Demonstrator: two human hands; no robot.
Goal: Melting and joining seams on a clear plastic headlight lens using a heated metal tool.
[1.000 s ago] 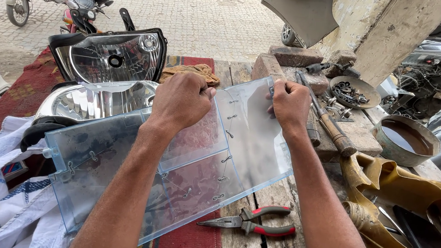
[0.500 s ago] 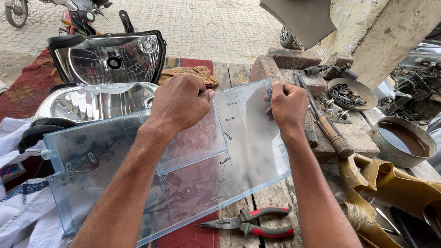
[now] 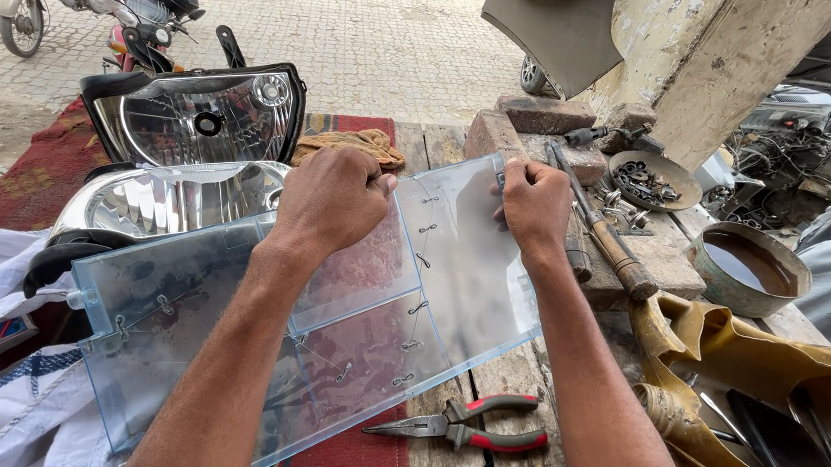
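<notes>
A clear bluish plastic tray (image 3: 196, 345), cracked and stitched along its breaks with small wire staples (image 3: 417, 308), lies tilted on a wooden workbench (image 3: 521, 378). My left hand (image 3: 333, 202) grips the tray's far edge near the middle. My right hand (image 3: 533, 206) pinches the far edge of the tray's right-hand broken piece. Red-handled pliers (image 3: 468, 430) lie on the bench just below the tray.
Two vehicle headlights (image 3: 196, 117) sit at the back left on a red cloth (image 3: 21, 184). Bricks (image 3: 542, 113), a wooden-handled tool (image 3: 611, 242), a dish of small parts (image 3: 651, 178), a bowl of brown liquid (image 3: 746, 267) and yellowish cloth (image 3: 737, 360) crowd the right. Motorcycles stand behind.
Both hands stay on the tray's far edge; my right hand's grip has shifted slightly. The view has drifted a little.
</notes>
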